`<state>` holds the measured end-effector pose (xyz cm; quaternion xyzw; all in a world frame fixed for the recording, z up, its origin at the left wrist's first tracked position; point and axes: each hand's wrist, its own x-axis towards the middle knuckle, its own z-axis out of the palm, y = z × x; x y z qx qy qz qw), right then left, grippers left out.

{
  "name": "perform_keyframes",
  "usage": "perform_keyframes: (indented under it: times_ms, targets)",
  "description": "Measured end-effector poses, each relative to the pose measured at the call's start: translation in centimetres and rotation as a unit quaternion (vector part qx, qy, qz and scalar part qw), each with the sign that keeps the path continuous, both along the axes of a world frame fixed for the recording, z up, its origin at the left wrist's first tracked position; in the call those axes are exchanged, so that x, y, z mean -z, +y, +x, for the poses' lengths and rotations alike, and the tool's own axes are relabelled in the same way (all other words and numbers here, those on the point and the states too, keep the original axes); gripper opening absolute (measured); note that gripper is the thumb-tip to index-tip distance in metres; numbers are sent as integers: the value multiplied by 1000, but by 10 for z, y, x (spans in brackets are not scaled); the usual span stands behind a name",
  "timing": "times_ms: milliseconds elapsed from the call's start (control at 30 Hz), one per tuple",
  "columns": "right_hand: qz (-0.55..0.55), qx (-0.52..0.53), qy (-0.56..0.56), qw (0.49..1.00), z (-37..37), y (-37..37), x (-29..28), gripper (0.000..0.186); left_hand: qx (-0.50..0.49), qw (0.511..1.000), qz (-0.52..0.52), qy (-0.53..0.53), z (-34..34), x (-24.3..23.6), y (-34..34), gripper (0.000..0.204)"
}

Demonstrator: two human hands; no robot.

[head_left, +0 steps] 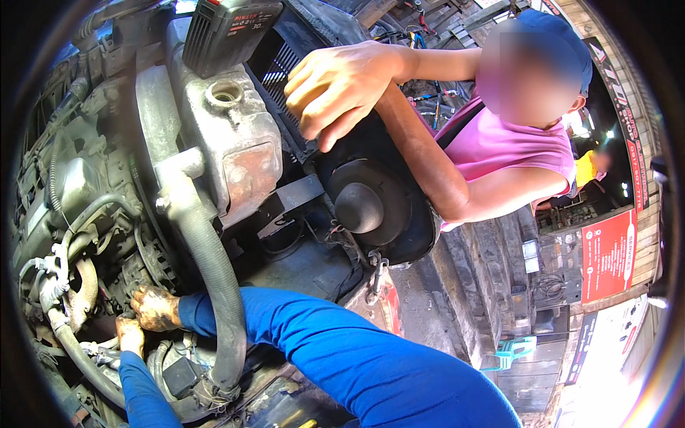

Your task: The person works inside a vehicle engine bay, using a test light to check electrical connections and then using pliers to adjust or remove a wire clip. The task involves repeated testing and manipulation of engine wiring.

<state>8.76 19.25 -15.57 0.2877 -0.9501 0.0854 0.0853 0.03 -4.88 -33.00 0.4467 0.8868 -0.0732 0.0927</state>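
My right hand (155, 309), dirty with grease, is deep in the engine bay, its fingers curled down among the parts. Just beside it, my left hand (130, 334) is also closed, the two almost touching. Whatever they grip is hidden by the hands and the surrounding parts. A thick grey radiator hose (217, 285) curves over my right forearm. Below my hands runs a thinner dark hose (82, 357), and a pale, tape-wrapped wiring bundle (56, 291) is to their left. A small black box (182, 376) sits close to my left forearm.
A worn metal radiator tank (242, 150) has an uncapped filler neck (224, 94); a black battery pack (228, 36) stands on it. A co-worker in a pink top (510, 153) leans over the right side, arms crossed above a black round part (360, 207). Behind stands a turquoise plastic chair (515, 351).
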Motion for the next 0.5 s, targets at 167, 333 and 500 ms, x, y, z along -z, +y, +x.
perform_keyframes:
  times_ms: [167,333,500]
  targets:
    - [2,-11,2,1000,-1,1,-4,25,-5,997,69,34,-1,19,-9,25]
    - [30,2,-12,999,-1,-2,-3,26,-6,997,70,32,0,23,-10,25]
    - [41,2,-29,999,1,-9,11,26,-26,999,43,-16,-2,24,-8,25]
